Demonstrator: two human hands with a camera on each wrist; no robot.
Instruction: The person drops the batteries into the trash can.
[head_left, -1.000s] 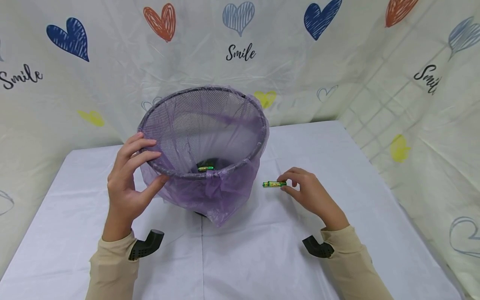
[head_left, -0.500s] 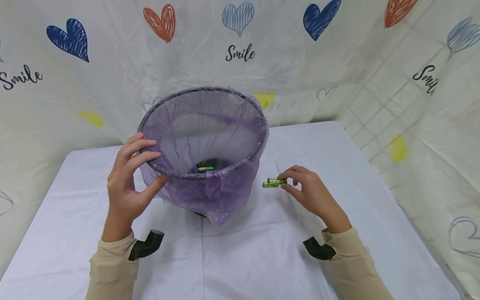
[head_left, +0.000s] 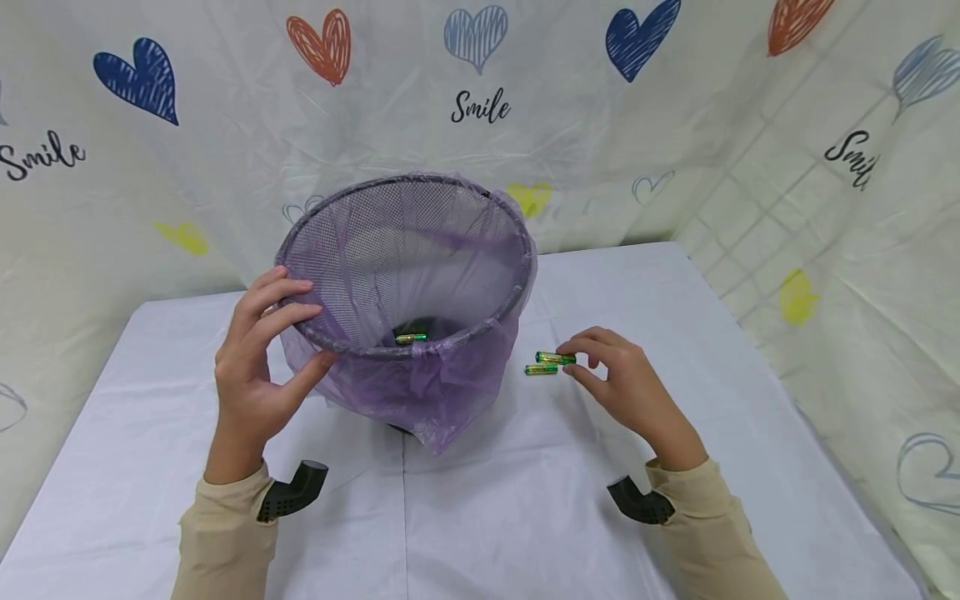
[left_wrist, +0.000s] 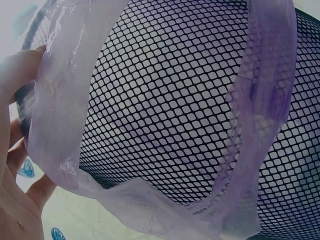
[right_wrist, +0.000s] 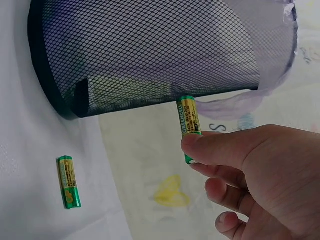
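Note:
A black mesh wastebasket (head_left: 390,242) lined with a thin purple bag (head_left: 450,392) stands tilted toward me on the table. My left hand (head_left: 258,367) grips its rim at the left, thumb outside and fingers over the edge. Between thumb and fingertips my right hand (head_left: 622,379) pinches a green and gold battery (right_wrist: 189,117), held just above the table to the right of the basket. A second battery (right_wrist: 69,182) lies on the white cloth close by. Inside the basket, another battery (head_left: 411,338) rests near the bottom.
White cloth covers the table (head_left: 480,517). Behind it hangs a pale curtain (head_left: 562,125) printed with hearts and "Smile" lettering. Each sleeve carries a black wrist mount (head_left: 296,490).
My right hand has lifted the pinched battery slightly up and away from the one lying on the cloth, which now shows separately. The left hand and basket have stayed put.

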